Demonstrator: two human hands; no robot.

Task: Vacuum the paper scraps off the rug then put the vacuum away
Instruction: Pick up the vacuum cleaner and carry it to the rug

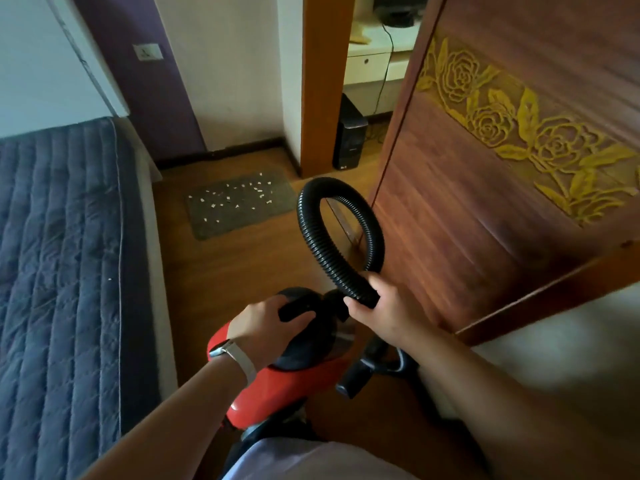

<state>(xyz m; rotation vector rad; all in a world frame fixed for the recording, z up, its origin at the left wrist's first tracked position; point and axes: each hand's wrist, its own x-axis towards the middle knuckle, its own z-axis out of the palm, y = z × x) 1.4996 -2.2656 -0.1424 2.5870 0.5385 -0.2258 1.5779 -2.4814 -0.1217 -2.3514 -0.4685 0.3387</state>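
Bedroom, wooden floor (214, 271); bed (59, 271) along frame left, carved door (485, 202) at right. Grey rug (239, 206) upper centre, paper scraps (228, 197) strewn across it, none lifted yet. Red vacuum (277, 386) lower centre, well short of the rug. Left hand (263, 327) curls round its black top handle (298, 311), likely to carry it. Right hand (377, 306) wraps the hose (311, 237), looped upward, probably to keep it from dragging

The left hand (268, 322) grips the black handle (296, 311) of the red vacuum (277, 382), and the right hand (377, 306) holds its looped black hose (341, 237). White paper scraps (235, 197) lie over the grey rug (239, 202) (it sits on the wooden floor (225, 271), near the far wall).
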